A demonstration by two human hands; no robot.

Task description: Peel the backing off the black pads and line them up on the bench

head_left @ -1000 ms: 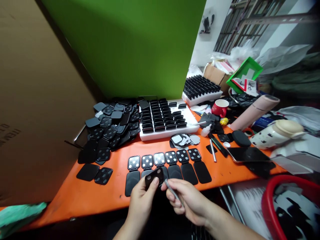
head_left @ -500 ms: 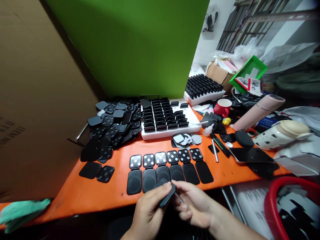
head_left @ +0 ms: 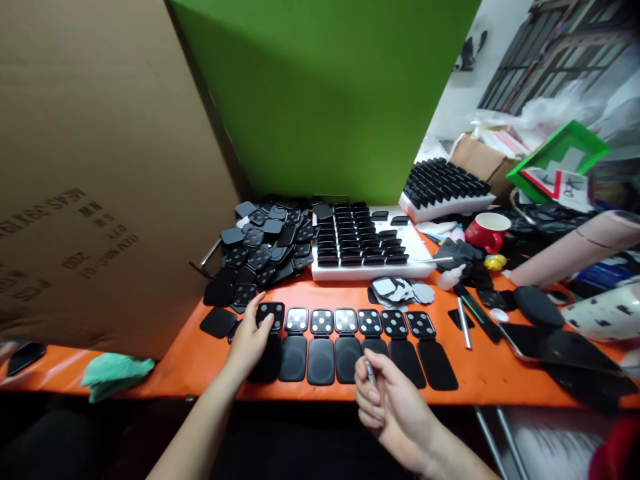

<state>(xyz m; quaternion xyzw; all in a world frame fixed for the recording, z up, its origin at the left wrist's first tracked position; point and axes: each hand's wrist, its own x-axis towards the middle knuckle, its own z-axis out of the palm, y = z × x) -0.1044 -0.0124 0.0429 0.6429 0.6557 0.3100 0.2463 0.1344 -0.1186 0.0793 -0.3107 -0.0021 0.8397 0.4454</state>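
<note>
Left hand (head_left: 253,337): at the near row's left end, thumb on the dotted face of a black hinged piece, square panel joined to plain rounded panel (head_left: 270,359); whether it grips cannot be told. Right hand (head_left: 387,393): closed on a slim silver-grey metal rod (head_left: 369,371), at the row's near side.

Changes: hands together at the piece half a second ago, now apart; piece now lying on the worktop, left of six matching black hinged pieces (head_left: 321,361). View turned left, more carton print showing.

Worktop (head_left: 183,379): orange, smooth covering. Left: heap of loose black panels (head_left: 273,241); crumpled mint-green cloth (head_left: 117,375). Centre, far: white foam tray (head_left: 325,273) of upright black pieces; near it, thin grey-white cutouts (head_left: 397,291). Right: red mug (head_left: 485,233); pink cylindrical bottle (head_left: 575,252).

Room: brown printed cardboard carton (head_left: 100,133), left; upright green board (head_left: 320,93), far; metal lattice (head_left: 530,67), far right.
</note>
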